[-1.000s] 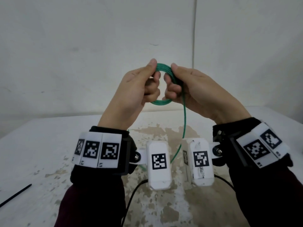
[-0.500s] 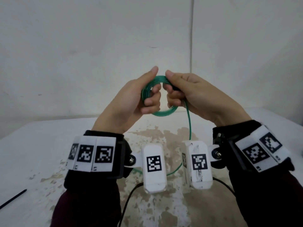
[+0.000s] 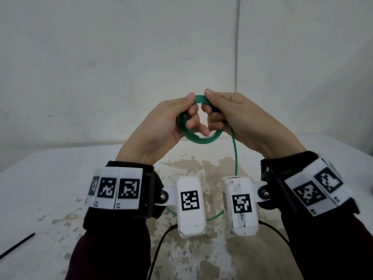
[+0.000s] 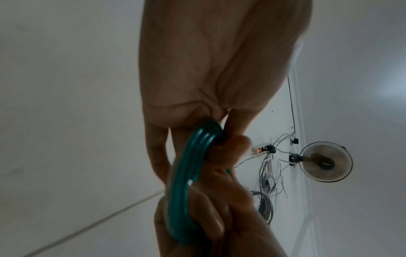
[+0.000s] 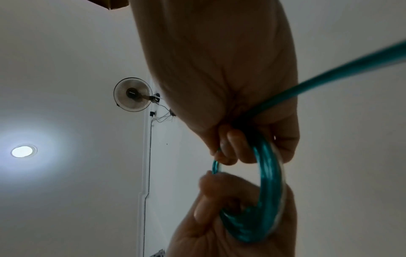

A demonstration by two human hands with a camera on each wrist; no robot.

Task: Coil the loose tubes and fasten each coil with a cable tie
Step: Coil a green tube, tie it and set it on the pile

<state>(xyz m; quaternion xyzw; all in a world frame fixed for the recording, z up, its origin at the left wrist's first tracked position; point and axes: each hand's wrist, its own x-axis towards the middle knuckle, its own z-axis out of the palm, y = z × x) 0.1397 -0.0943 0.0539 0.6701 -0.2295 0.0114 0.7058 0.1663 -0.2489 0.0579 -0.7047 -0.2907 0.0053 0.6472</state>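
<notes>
A white wall stood behind a worn white table [image 3: 50, 188]. Above the table's middle the left hand [image 3: 161, 126] and right hand [image 3: 238, 118] both clenched the green tube coil [image 3: 201, 141], thumbs meeting at its top. Compared with a second earlier, the hands sat lower and the coil showed more of its left arc. The loose tube end [image 3: 235, 158] hung down from the right hand. A black cable tie [image 3: 18, 246] lay near the table's left edge.
</notes>
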